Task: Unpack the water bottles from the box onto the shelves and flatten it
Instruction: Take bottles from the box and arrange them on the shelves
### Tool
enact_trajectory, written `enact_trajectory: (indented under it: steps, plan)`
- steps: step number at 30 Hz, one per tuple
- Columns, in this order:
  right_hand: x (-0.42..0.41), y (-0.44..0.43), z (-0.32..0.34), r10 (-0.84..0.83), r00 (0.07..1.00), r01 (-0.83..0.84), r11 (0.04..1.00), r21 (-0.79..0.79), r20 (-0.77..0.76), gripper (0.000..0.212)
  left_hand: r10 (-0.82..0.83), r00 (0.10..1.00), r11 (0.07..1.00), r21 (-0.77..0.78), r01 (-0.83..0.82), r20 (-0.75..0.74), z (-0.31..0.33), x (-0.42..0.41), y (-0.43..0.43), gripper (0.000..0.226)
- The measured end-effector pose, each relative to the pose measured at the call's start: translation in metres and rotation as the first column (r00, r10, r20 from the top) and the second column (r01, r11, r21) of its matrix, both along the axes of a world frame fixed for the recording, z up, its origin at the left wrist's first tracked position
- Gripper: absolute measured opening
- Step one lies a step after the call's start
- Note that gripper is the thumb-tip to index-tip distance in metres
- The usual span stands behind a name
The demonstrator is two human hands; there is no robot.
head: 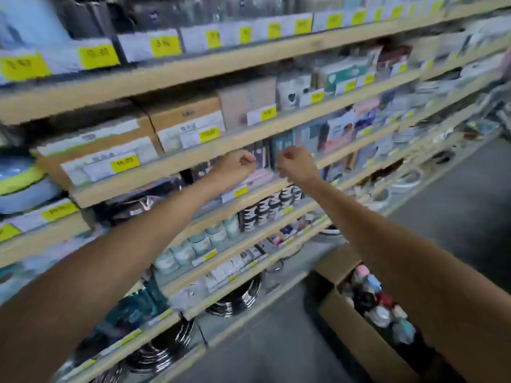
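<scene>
Both my arms reach out to the middle shelf [193,158]. My left hand [243,161] and my right hand [294,161] hover close together in front of it, fingers curled into fists, and I see nothing inside either one. Dark and teal boxed items [279,150] stand on the shelf just behind the hands. The open cardboard box [354,335] sits on the floor at the lower right, partly hidden by my right forearm. Several water bottles with coloured lids [370,288] stand inside it. The picture is blurred by motion.
Wooden shelves with yellow price tags [124,163] run from left to right, packed with boxes, jars [199,241] and striped cups [265,208]. Shiny metal pans [235,299] fill the lowest shelf. Grey floor [456,205] lies to the right of the shelves.
</scene>
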State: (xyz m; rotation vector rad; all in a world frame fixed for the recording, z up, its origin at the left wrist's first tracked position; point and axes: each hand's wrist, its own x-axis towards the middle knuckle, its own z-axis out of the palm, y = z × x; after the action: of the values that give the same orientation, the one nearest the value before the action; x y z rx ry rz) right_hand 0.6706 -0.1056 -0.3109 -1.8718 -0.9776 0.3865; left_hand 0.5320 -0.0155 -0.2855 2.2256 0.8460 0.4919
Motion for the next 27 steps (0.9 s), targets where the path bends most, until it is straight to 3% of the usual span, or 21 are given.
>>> enact_trajectory:
  steps: [5,8,11,15,19,23,26,27]
  plan:
    - [0.113,-0.094,-0.107,-0.097,0.954,0.014,0.960,-0.280,-0.283,0.020,-0.258,0.926,0.962,-0.165,0.219,-0.275,-0.100,0.122,-0.062,0.006]
    - [0.180,-0.162,-0.162,-0.258,0.893,0.104,0.916,-0.389,-0.369,0.027,-0.384,0.838,0.915,-0.285,0.287,-0.388,-0.163,0.196,-0.110,0.016]
    - [0.233,-0.225,-0.208,-0.391,0.829,0.167,0.855,-0.491,-0.401,0.028,-0.460,0.792,0.869,-0.388,0.308,-0.401,-0.216,0.253,-0.158,0.013]
    - [0.286,-0.299,-0.267,-0.567,0.691,0.213,0.752,-0.624,-0.448,0.013,-0.516,0.753,0.825,-0.474,0.308,-0.408,-0.278,0.317,-0.219,0.006]
    - [0.302,-0.347,-0.321,-0.659,0.587,0.224,0.690,-0.688,-0.470,0.022,-0.526,0.736,0.792,-0.560,0.242,-0.426,-0.342,0.357,-0.259,0.021]
    - [0.300,-0.372,-0.379,-0.745,0.428,0.180,0.625,-0.759,-0.512,0.036,-0.561,0.686,0.755,-0.627,0.194,-0.463,-0.418,0.378,-0.289,0.018]
    - [0.293,-0.387,-0.438,-0.802,0.304,0.237,0.587,-0.774,-0.514,0.029,-0.574,0.660,0.737,-0.657,0.159,-0.484,-0.487,0.389,-0.312,0.006]
    - [0.290,-0.390,-0.454,-0.809,0.290,0.264,0.581,-0.770,-0.512,0.025,-0.571,0.660,0.733,-0.665,0.142,-0.488,-0.509,0.391,-0.317,0.014]
